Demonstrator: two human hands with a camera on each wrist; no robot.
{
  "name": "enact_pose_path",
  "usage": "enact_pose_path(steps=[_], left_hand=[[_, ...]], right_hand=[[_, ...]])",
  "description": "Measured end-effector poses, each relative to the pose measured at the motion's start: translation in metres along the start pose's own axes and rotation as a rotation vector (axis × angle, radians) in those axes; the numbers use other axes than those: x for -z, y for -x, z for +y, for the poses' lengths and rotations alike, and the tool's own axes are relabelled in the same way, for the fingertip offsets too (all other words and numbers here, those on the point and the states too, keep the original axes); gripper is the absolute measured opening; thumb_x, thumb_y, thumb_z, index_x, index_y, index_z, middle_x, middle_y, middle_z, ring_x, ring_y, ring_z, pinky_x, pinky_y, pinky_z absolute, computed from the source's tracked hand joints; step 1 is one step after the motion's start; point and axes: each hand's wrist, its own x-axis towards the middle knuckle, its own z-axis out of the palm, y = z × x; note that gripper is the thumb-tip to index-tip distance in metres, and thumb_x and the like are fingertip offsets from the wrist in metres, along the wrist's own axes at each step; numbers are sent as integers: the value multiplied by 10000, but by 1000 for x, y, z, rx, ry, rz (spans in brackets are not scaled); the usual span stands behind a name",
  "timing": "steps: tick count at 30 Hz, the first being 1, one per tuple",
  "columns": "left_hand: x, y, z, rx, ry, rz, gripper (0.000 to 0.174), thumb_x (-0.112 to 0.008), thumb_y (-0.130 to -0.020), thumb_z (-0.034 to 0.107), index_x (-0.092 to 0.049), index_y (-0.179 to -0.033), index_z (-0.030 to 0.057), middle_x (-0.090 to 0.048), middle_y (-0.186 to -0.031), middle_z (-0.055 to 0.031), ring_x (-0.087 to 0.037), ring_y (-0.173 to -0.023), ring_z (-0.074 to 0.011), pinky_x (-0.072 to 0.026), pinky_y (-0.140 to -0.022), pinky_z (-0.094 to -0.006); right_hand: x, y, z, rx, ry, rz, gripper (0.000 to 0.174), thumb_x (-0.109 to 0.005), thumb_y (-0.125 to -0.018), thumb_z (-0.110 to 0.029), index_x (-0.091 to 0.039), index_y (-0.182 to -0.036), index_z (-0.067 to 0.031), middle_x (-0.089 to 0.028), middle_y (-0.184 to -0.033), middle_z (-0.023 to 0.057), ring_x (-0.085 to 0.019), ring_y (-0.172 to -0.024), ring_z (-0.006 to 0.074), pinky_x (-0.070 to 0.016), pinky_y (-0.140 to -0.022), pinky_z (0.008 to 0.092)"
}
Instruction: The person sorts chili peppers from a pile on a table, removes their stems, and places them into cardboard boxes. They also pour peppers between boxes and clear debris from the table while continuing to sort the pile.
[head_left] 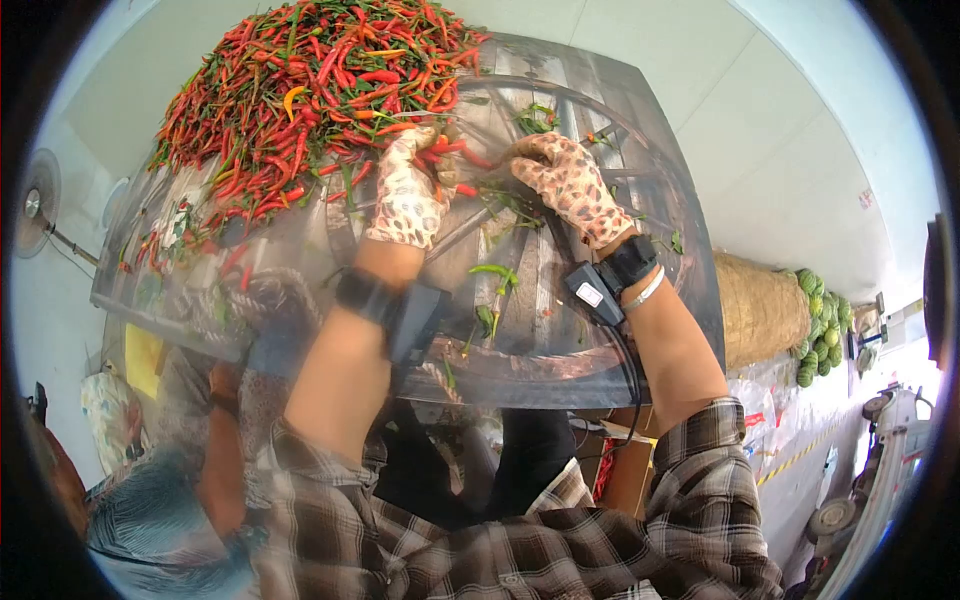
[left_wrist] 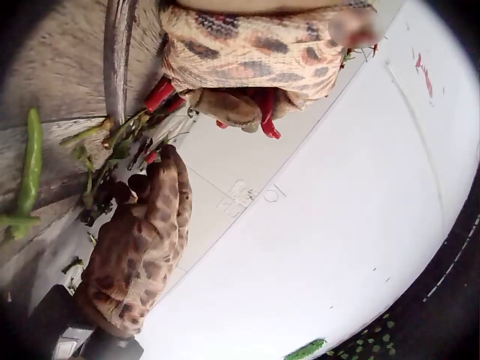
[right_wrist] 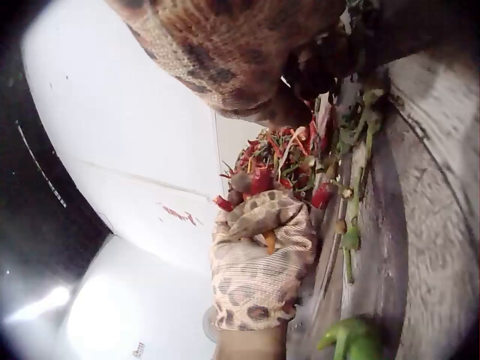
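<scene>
My left hand, in a spotted cloth glove, grips several red chili peppers beside the heap. Their red ends poke out past the thumb in the right wrist view, where the gloved left hand faces the camera. Just to the right, over the table, my right hand wears a matching glove. Its fingers are bent, the tips close to the peppers; I cannot tell whether they pinch anything. A small red bit shows beside the right fingertips in the left wrist view. Green stems lie under both hands.
A large heap of red chili peppers covers the table's far left. The dark patterned table carries scattered leaves and a green chili pepper. Another person's arm is at lower left. A sack and watermelons lie right.
</scene>
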Motion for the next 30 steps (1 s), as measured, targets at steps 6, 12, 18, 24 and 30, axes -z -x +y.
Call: enact_pose_path(steps=[6, 12, 18, 24, 30], left_hand=[[2, 4, 0, 32, -93, -54, 244, -532, -877, 261, -613, -950, 42, -523, -614, -33, -441, -475, -139, -348, -417, -243], [-2, 4, 3, 15, -66, 13, 228, -575, -857, 276, -613, -879, 52, -529, -620, -36, -426, -465, -131, -340, -411, -241], [-4, 8, 3, -23, -50, 1, 200, -555, -861, 263, -593, -880, 68, -545, -637, -49, -443, -466, -142, -358, -418, -250], [3, 3, 3, -26, -14, -30, 195, -531, -871, 259, -580, -931, 80, -629, -755, -99, -488, -498, -161, -399, -448, -272], [-3, 9, 2, -64, -27, 1, 187, -544, -867, 259, -589, -920, 86, -605, -712, -80, -494, -504, -167, -402, -457, -274]], right_hand=[[-16, -26, -6, 87, 243, -62, 311, -615, -797, -281, -682, -966, -29, -621, -1030, 200, -593, -989, 341, -465, -856, 395], [-32, -42, 5, 162, 339, -121, 296, -650, -753, -250, -671, -916, -4, -624, -965, 227, -596, -952, 363, -468, -847, 401], [-12, -27, -24, -55, 91, -89, 301, -627, -819, -266, -668, -947, 3, -657, -942, 183, -633, -879, 303, -500, -779, 353], [-37, -14, -28, 370, 212, -136, 312, -648, -752, -159, -631, -1025, -9, -630, -1012, 208, -603, -971, 350, -482, -849, 389], [-33, -13, -18, 352, 357, -172, 285, -634, -754, -227, -634, -931, -4, -625, -966, 220, -596, -932, 363, -477, -822, 409]])
